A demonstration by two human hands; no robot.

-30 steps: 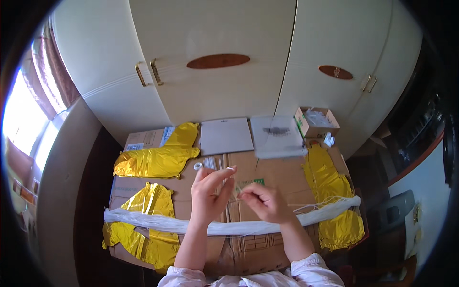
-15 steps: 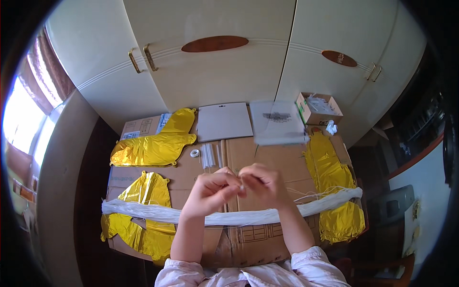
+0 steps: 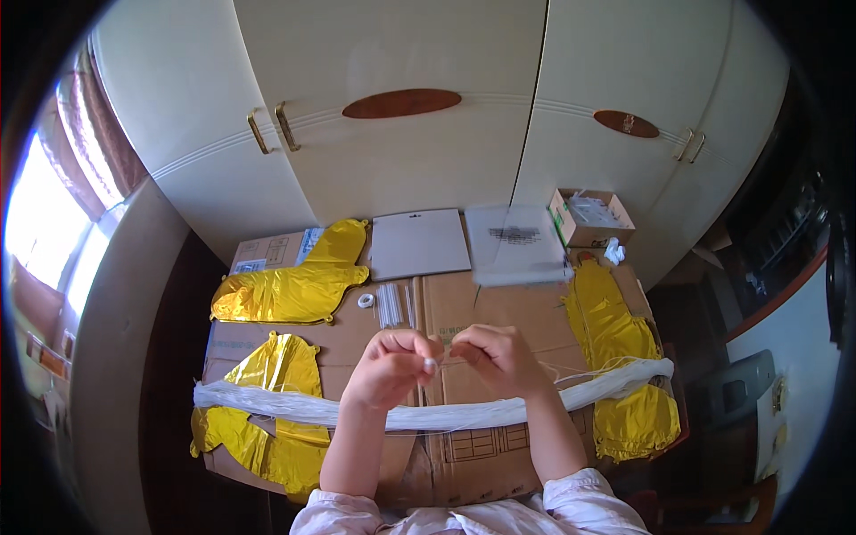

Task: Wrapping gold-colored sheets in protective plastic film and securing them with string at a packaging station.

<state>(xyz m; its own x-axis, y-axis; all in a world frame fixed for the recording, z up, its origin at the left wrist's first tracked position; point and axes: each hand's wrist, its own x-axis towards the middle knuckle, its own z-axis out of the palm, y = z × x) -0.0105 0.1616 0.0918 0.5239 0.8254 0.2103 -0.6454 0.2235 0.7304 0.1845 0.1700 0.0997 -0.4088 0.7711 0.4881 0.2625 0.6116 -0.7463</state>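
In the head view, taking the hands as the clock's centre, we have the table, spread with brown cardboard (image 3: pixel 526 308), running up to the white cabinet (image 3: pixel 401 169) at 12, so that edge is walled. Its near edge lies at 6, by our shirt front. At 3 a yellow foil piece (image 3: pixel 611 308) takes up the right edge; another foil piece (image 3: pixel 294 290) lies at 10, and a third foil piece (image 3: pixel 276 357) reaches the left edge between 8 and 9. A long bundle of white strands (image 3: pixel 473 415) runs crosswise below the hands, its ends near 9 and 3. Our widest room is the cardboard from 12 round to 2, below the grey panel (image 3: pixel 419 245) and the clear sheet (image 3: pixel 513 254). The open box (image 3: pixel 588 236) sits between 1 and 2, and thin white sticks (image 3: pixel 390 305) lie beside a small white roll (image 3: pixel 366 301) between 10 and 11.

Our left hand (image 3: pixel 390 366) is curled nearly closed, a small white piece (image 3: pixel 430 365) pinched at its fingertips, right at the centre. Our right hand (image 3: pixel 499 357) is just beside it, fingers bent toward the thumb; at this blur we cannot fairly tell whether its tips meet or grip anything.
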